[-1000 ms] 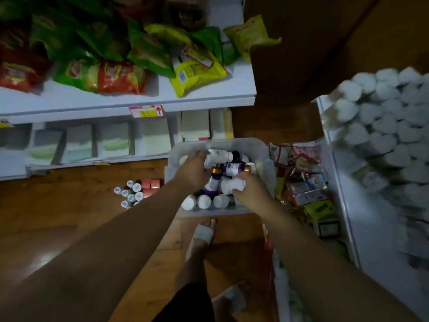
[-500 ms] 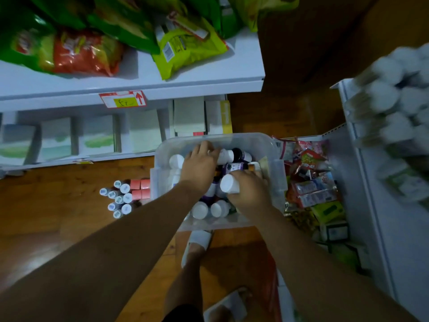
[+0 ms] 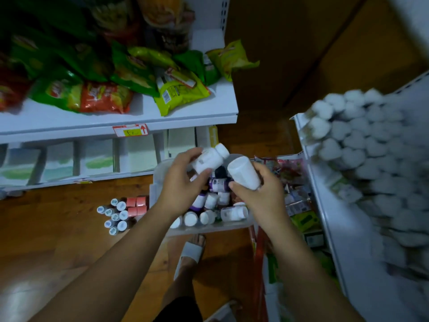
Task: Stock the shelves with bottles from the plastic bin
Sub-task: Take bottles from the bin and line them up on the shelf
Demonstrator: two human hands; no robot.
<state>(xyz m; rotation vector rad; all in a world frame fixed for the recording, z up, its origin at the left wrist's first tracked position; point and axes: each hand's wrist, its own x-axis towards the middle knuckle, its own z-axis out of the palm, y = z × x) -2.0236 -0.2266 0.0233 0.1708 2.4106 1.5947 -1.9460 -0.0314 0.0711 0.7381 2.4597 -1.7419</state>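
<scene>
A clear plastic bin [image 3: 160, 173] stands on the wooden floor below me, holding several white and purple bottles [image 3: 217, 184]. My left hand [image 3: 183, 180] grips a white bottle [image 3: 210, 158] above the bin, cap pointing up and right. My right hand [image 3: 260, 194] grips a second white bottle [image 3: 243, 173], its base tipped toward the camera. The two bottles are close together, almost touching. A white shelf on the right [image 3: 362, 252] is packed with rows of white-capped bottles [image 3: 348, 140], blurred.
A white shelf [image 3: 185, 112] on the left carries green and red snack bags; boxes stand on the tier below. A cluster of small bottles and pink boxes [image 3: 123, 211] sits on the floor left of the bin. Colourful packets [image 3: 294, 198] lie to its right. My sandalled foot [image 3: 192, 249] is beneath.
Both hands have risen out of the bin, each lifting a white bottle. The camera view has tilted up, showing more of the left shelf.
</scene>
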